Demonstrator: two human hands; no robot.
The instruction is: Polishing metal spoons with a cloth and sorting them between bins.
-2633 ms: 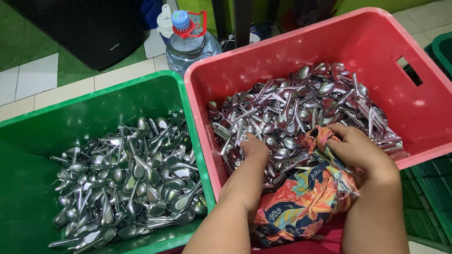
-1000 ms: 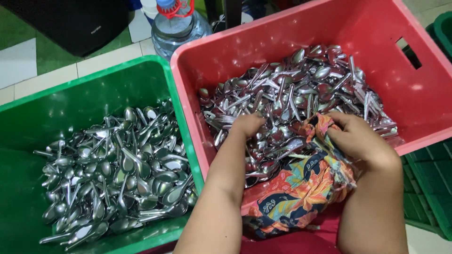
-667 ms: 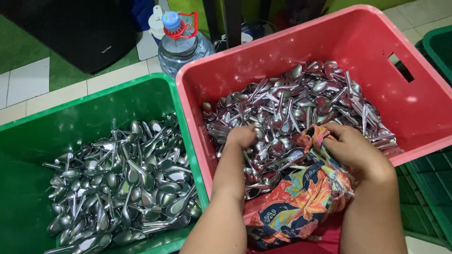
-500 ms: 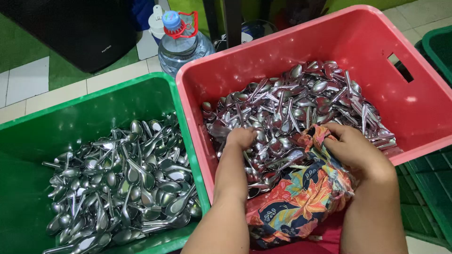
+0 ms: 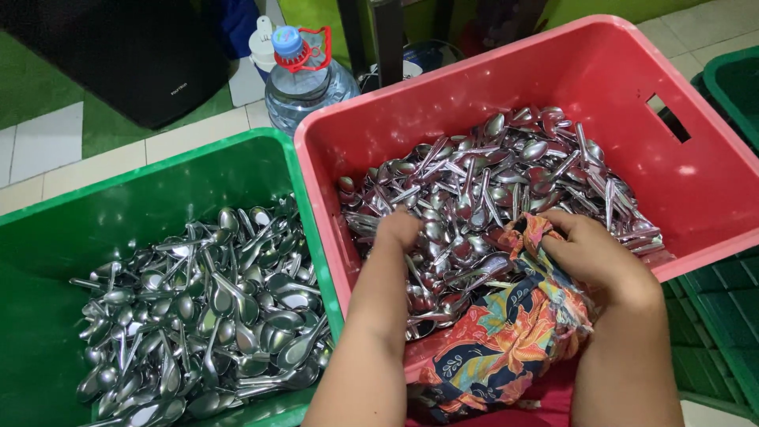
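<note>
My left hand [image 5: 398,229] is pushed down into a heap of metal spoons [image 5: 482,190] inside a red plastic crate [image 5: 601,79]; its fingers are buried among them, so what they hold is hidden. My right hand [image 5: 589,253] grips the top of a colourful patterned cloth [image 5: 506,332] that drapes over the crate's near edge, next to the spoons. To the left stands a green plastic crate [image 5: 158,190] with another heap of metal spoons [image 5: 198,308].
A large clear water bottle with a blue cap [image 5: 304,75] stands behind the crates. A black box [image 5: 118,55] sits at the back left on green and white floor. Part of another green crate [image 5: 735,87] shows at the right edge.
My left hand has shifted slightly among the spoons in the red crate. My right hand keeps its hold on the cloth. The view has wobbled a little.
</note>
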